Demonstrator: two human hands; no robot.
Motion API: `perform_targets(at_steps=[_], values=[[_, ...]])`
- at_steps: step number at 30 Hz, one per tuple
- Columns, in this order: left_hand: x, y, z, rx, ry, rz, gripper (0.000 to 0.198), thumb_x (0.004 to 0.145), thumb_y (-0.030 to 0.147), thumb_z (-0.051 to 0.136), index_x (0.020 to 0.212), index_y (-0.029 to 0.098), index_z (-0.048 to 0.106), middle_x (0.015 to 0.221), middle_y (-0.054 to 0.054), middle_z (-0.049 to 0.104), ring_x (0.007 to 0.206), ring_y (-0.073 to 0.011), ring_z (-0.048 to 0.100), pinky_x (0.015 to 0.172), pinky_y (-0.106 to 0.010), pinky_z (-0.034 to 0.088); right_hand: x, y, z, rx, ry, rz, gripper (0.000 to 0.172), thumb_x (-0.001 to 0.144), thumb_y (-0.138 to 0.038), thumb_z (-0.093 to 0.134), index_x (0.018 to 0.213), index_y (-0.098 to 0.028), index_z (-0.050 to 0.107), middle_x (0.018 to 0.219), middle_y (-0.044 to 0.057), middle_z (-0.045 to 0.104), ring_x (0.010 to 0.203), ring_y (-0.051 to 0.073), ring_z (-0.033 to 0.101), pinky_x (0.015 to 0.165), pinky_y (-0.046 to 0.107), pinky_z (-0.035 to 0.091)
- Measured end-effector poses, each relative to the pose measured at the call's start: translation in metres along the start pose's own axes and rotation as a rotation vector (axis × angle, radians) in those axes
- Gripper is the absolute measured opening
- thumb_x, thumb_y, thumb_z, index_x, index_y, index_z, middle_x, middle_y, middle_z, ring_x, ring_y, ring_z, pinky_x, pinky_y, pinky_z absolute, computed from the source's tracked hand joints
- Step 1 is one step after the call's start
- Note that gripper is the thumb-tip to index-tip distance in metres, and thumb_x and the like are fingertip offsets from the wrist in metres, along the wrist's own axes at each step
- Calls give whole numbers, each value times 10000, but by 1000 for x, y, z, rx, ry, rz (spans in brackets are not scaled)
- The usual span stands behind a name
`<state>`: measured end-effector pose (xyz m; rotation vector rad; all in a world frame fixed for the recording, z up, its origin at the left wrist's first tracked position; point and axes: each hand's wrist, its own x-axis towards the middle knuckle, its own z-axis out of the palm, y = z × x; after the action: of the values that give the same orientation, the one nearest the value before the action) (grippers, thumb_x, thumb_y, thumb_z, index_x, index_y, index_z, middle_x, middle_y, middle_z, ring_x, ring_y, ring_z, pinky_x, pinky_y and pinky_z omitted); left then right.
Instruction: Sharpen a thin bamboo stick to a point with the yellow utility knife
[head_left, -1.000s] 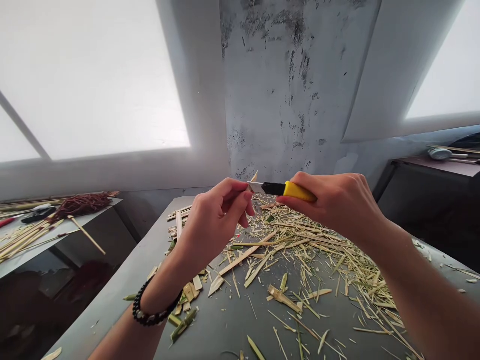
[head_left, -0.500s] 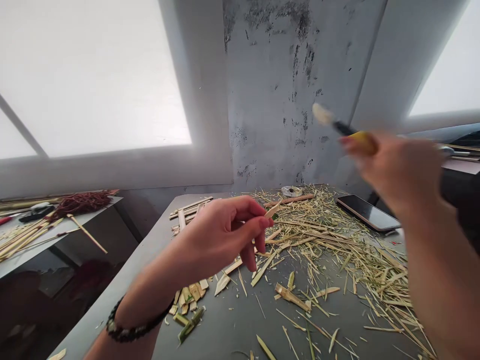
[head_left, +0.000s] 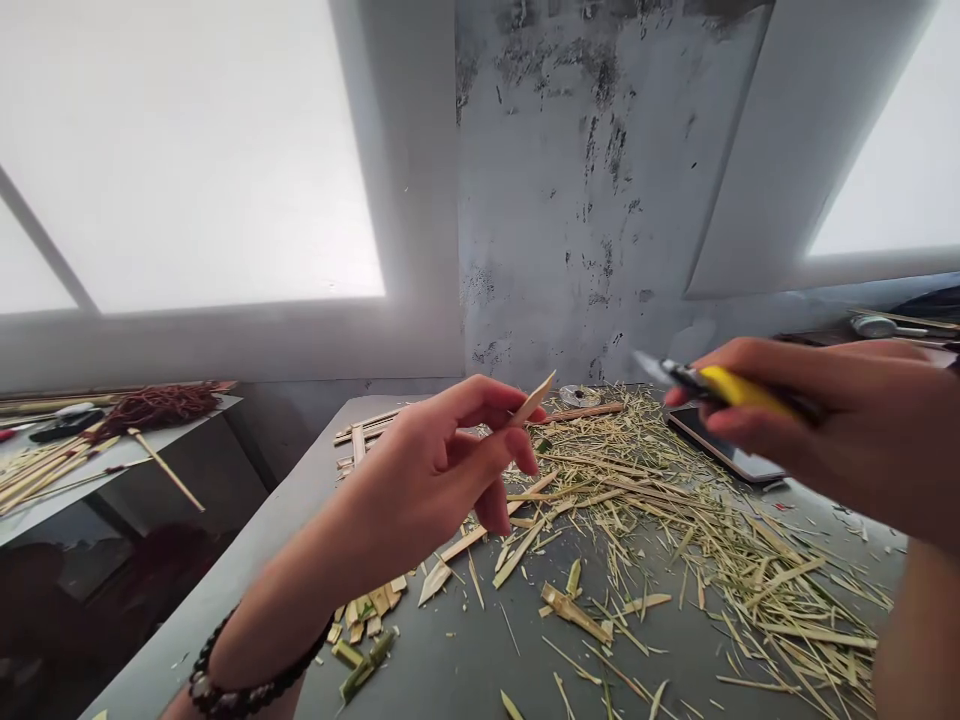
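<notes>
Head view: left hand [head_left: 427, 480] pinches a short pointed pale bamboo sliver [head_left: 531, 402] between thumb and fingers, raised above the grey table [head_left: 247, 570]. Right hand [head_left: 825, 430], well apart, grips a yellow-handled utility knife [head_left: 720, 385]. Bamboo shavings [head_left: 675, 520] litter the table; a dark smartphone [head_left: 716, 445] lies partly behind the knife hand.

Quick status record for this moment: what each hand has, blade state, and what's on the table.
left hand: pinches a short bamboo sliver, pointed tip up, held above the table
right hand: grips a yellow utility knife, apart from the sliver
blade: extended, pointing left toward the sliver, blurred
table: grey, strewn with bamboo shavings and cut offcuts
phone: lies flat on the table, partly hidden by the right hand
left wrist: dark bead bracelet
</notes>
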<state>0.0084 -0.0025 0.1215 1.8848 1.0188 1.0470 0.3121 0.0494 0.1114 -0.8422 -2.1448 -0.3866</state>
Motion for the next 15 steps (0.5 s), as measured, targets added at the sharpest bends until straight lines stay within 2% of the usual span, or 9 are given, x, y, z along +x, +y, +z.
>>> perform_targets(at_steps=[2,4,10,15], values=[[1,1,4,-23,-11,-13,109,987,264,582,1068,211,634,916,-25,752,524,-96,679,486,-207,548,10,-23,7,44,-57,-72,356,988,-569,564,854,-243,607,505,-73,411,427,92,351,452,256,313],[2,2,6,-50,-11,-11,102,981,274,599,1041,200,636,907,-32,767,508,-95,677,495,-212,553,15,-31,14,71,-101,-83,347,986,-561,573,873,-237,622,540,-65,444,452,96,372,463,253,327],[0,6,6,-85,27,15,101,971,289,622,961,190,641,882,-31,780,468,-84,655,478,-211,546,12,-25,21,94,-146,-58,375,986,-591,552,902,-237,641,570,-48,470,471,114,394,481,273,334],[-1,9,7,-97,2,-14,85,974,270,622,963,186,632,892,-34,781,464,-75,653,461,-191,527,11,-24,20,12,-88,-50,408,967,-633,553,883,-248,658,579,-36,517,479,120,394,517,285,335]])
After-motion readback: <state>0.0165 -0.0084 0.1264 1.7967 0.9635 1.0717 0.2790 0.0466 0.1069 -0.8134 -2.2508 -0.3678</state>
